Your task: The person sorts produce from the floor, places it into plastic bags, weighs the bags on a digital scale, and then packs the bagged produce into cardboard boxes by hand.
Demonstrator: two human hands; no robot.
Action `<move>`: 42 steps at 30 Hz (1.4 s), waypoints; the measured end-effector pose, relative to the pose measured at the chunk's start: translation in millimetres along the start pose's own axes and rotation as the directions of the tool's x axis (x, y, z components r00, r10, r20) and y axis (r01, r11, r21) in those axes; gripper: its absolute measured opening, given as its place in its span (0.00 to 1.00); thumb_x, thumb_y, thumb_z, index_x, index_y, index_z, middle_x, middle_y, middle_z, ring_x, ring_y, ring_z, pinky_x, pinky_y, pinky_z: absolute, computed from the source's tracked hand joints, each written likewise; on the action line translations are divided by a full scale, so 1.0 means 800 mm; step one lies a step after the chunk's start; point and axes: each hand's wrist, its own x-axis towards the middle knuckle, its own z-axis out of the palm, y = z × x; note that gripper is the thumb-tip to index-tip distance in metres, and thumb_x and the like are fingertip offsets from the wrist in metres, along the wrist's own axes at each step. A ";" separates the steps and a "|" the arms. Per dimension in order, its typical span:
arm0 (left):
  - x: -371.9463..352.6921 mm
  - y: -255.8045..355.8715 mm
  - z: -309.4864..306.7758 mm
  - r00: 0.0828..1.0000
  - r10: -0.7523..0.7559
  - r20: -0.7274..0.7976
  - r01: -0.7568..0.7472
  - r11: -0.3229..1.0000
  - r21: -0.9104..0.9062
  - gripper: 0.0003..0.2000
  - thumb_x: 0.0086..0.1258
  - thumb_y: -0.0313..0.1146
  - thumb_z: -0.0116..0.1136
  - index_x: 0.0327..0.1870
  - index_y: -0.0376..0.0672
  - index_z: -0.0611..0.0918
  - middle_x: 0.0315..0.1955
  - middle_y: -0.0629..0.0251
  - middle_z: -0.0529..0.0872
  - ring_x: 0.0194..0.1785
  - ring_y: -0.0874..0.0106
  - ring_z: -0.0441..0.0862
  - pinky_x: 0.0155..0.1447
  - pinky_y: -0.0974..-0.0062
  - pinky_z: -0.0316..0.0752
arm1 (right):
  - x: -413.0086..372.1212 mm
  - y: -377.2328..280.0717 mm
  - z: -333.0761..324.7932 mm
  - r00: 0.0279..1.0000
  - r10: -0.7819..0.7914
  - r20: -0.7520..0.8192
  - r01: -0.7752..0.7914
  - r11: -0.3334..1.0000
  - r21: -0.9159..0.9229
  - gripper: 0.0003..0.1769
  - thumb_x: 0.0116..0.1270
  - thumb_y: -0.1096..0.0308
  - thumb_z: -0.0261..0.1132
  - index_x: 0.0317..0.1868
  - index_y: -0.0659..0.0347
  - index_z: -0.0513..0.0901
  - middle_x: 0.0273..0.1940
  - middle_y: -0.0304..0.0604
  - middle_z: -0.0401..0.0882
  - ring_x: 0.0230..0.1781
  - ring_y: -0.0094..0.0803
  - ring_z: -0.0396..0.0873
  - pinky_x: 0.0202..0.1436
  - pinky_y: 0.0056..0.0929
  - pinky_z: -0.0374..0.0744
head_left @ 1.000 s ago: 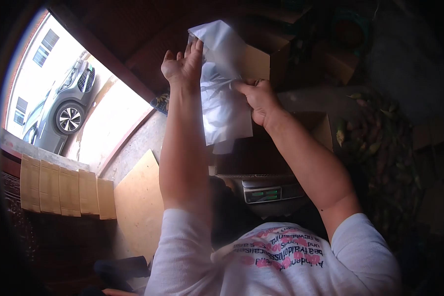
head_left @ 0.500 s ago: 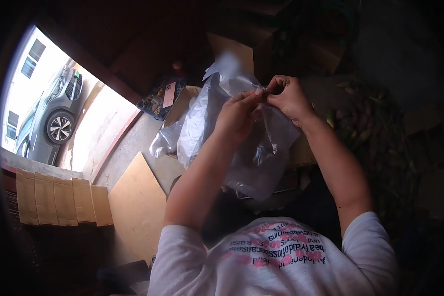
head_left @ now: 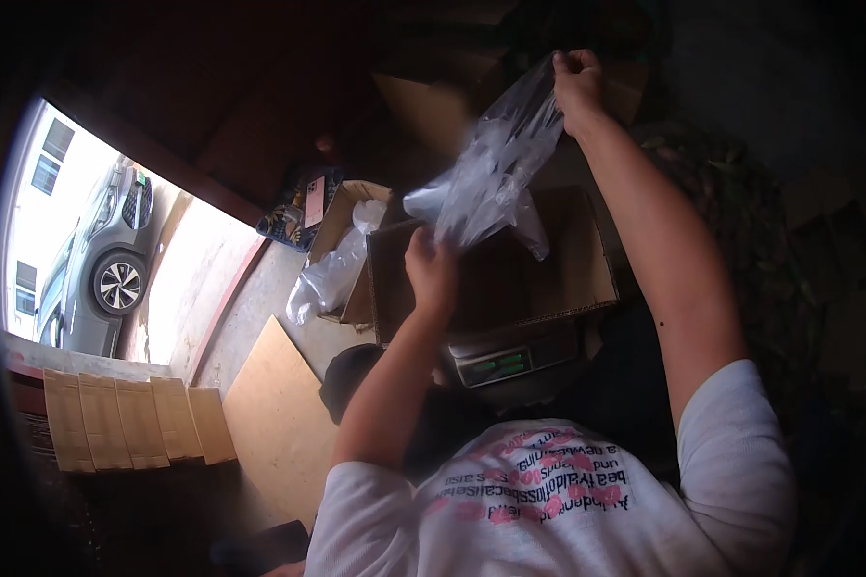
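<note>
Plastic bag [head_left: 502, 168] was stretched diagonally between both hands, upper centre of frame, partly in front of the open box [head_left: 595, 260]. Right hand [head_left: 577, 88] pinched its top end, thumb against fingers. Left hand [head_left: 432, 274] was at its lower end; couldn't tell if those fingers gripped it. Scale [head_left: 512, 365], lit green, showed just below the box. Left of the box: crumpled plastic [head_left: 329, 277] on a smaller carton [head_left: 363, 194], then a phone [head_left: 315, 202].
</note>
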 end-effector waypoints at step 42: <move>0.033 0.080 0.157 0.608 0.559 0.564 -0.751 0.636 0.179 0.21 0.59 0.30 0.60 0.55 0.38 0.76 0.51 0.48 0.78 0.56 0.52 0.75 0.59 0.63 0.69 | -0.095 0.083 -0.181 0.843 0.106 0.528 0.286 0.743 -0.605 0.04 0.59 0.76 0.63 0.35 0.64 0.78 0.33 0.35 0.79 0.32 0.23 0.76 0.36 0.22 0.75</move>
